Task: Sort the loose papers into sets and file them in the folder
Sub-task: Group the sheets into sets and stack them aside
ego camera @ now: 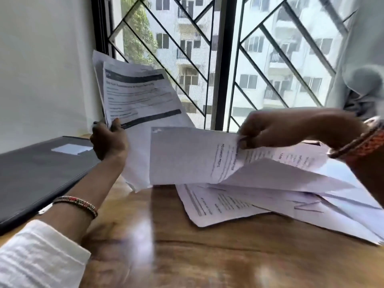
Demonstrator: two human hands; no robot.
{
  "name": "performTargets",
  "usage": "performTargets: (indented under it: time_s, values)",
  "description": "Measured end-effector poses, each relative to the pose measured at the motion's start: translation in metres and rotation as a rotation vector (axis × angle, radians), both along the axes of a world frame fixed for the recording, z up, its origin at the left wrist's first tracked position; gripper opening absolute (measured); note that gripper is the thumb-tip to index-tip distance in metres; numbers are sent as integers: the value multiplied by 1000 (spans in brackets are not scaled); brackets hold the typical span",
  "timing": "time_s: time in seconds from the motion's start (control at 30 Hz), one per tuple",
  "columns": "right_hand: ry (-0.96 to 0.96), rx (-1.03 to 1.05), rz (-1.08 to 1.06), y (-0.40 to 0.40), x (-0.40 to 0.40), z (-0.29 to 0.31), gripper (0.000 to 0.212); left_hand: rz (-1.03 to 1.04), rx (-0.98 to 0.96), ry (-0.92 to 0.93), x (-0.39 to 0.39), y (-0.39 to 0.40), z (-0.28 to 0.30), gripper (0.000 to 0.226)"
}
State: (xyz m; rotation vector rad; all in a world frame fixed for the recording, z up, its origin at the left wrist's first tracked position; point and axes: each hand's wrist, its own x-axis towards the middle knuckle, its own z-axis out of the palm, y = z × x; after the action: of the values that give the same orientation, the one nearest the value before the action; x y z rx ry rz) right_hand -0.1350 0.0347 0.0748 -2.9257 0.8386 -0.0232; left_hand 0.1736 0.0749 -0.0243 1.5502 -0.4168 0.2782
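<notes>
left hand (109,140) fingers clamp an upright set (137,96), right hand (270,129) fingers pinch a sagging sheet (193,156) above the pile (239,202); a loose pinch risks dropping or tearing it.

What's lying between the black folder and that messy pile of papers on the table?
In the head view, the left hand holds a sheaf of papers upright between the folder and the pile; below it, bare wooden table.
</notes>
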Motion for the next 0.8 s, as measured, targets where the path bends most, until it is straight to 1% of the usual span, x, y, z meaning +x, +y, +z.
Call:
performTargets:
  time_s: [0.07, 0.13, 0.2, 0.23, 0.3, 0.37, 0.4, 0.43, 0.47, 0.5, 0.53, 0.57, 0.6, 0.63, 0.7, 0.77, 0.8]
  values:
    - [-17, 136, -22, -2, -6, 11, 25, -25, -1, -8, -4, -2, 0, 41]
    - [26, 135, -27, -12, -3, 6, 26, -60, -9, -46, -9, -3, -1, 39]
    - [-10, 120, -22, -22, -1, 0, 25, -94, -40, -106, -13, -5, 0, 38]
    - [-69, 121, -3, -27, -2, 1, 25, -109, -56, -136, -14, -5, 0, 37]
    - [-280, 136, 50, -35, -8, 12, 24, -163, -107, -174, -17, -4, 1, 41]
    - [-531, 232, 93, -40, -12, 26, 22, -303, -176, -162, -16, -3, -1, 59]
    - [-626, 284, 128, -40, -13, 31, 24, -384, -232, -134, -16, -3, -3, 65]
    - [-686, 251, 175, -40, -12, 36, 28, -453, -271, -109, -15, -5, -3, 64]
    - [-707, 115, 215, -45, -11, 41, 33, -509, -263, -88, -17, -6, -3, 52]
    - [-687, -116, 208, -50, -7, 46, 36, -563, -244, -76, -19, -8, -3, 33]
    - [-630, -391, 151, -55, 0, 50, 38, -621, -251, -62, -23, -10, -3, 16]
    - [-550, -686, 99, -56, 12, 53, 38, -689, -271, -37, -27, -12, -3, 14]
    - [-469, -905, 78, -55, 25, 52, 38, -748, -285, -8, -33, -13, -3, 16]
    - [-396, -1035, 112, -51, 40, 48, 37, -791, -294, 31, -36, -15, -5, 16]
    - [-279, -1122, 279, -43, 70, 27, 27, -848, -339, 119, -40, -15, -4, 15]
    - [-240, -1208, 443, -37, 97, -6, 21, -928, -412, 229, -40, -16, -3, 18]
    - [-250, -1273, 512, -32, 105, -23, 20, -989, -434, 272, -43, -15, -1, 22]
